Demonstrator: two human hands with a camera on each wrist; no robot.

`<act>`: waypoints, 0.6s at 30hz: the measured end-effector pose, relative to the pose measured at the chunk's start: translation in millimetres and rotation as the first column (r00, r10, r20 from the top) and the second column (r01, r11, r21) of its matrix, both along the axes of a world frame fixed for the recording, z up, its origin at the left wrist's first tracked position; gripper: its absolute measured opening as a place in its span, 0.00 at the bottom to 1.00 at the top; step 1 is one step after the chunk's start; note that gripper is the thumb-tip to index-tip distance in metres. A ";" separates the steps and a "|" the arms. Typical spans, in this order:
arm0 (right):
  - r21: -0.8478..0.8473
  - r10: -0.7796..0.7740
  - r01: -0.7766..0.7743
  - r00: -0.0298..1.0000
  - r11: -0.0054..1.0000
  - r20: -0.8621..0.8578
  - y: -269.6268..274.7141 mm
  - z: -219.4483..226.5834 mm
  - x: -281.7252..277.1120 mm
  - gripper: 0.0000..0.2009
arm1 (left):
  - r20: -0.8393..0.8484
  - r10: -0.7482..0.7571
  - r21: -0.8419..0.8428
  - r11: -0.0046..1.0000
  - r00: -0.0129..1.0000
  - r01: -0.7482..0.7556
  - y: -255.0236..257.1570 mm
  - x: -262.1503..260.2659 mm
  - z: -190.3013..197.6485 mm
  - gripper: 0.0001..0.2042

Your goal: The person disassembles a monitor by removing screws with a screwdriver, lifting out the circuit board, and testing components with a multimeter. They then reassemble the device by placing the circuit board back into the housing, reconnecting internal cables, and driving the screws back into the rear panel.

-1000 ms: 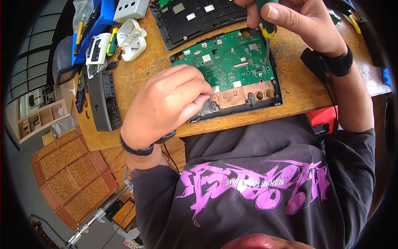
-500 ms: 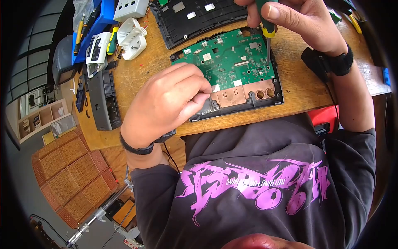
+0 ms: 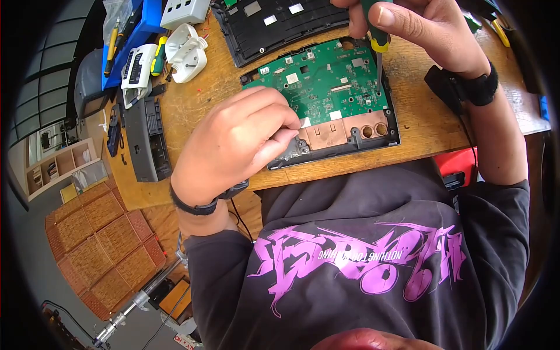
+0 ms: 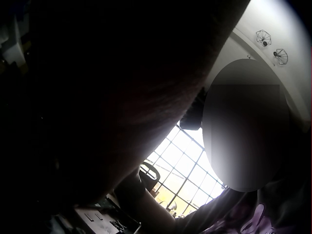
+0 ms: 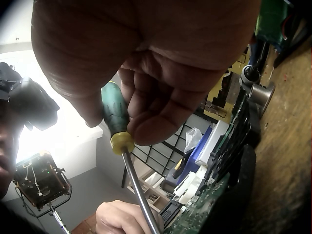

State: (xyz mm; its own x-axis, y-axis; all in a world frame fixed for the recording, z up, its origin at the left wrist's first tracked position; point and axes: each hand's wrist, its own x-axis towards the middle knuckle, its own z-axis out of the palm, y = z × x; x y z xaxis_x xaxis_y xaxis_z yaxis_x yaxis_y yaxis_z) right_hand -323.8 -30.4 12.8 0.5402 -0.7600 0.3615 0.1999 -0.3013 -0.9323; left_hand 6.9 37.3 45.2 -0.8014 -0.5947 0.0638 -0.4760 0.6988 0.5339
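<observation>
**Below the right hand's (image 3: 429, 32) fingers, a screwdriver (image 3: 380, 44) reaches down to a green circuit board (image 3: 326, 76)**

Straight under the right fingers, which are clamped on the green-and-yellow handle, the shaft stands near upright, its tip at the board's right edge. The left hand (image 3: 239, 131) has its fingers curled at the board's lower left; whether they pinch anything I cannot tell. Between the two sets of fingers, the board lies with a copper plate (image 3: 328, 135) in a black housing (image 3: 341, 154). Beyond them, a black panel (image 3: 280, 36) rests on the worn wooden counter (image 3: 429, 134). Left of the left fingers sit a dark grey device (image 3: 146, 146), an open white case (image 3: 188, 61) and a blue bin (image 3: 150, 16). Farther left, off the counter, are a wooden shelf unit (image 3: 61, 167) and a brown woven panel (image 3: 105, 251).
</observation>
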 end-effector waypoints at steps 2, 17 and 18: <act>0.025 0.005 -0.006 1.000 1.000 0.019 -4.3 -7.6 -1.2 0.21 | 0.002 -0.001 0.000 1.000 1.000 0.001 -0.5 0.1 -0.4 0.09; 0.029 -0.004 0.006 0.998 1.000 -0.069 0.8 3.1 -2.8 0.21 | 0.007 0.025 0.060 0.998 1.000 -0.026 1.4 0.7 -0.5 0.09; 0.047 0.001 0.003 0.998 0.999 -0.070 0.6 2.7 -3.1 0.21 | 0.012 0.029 0.069 0.997 0.999 -0.030 1.5 0.6 -0.7 0.09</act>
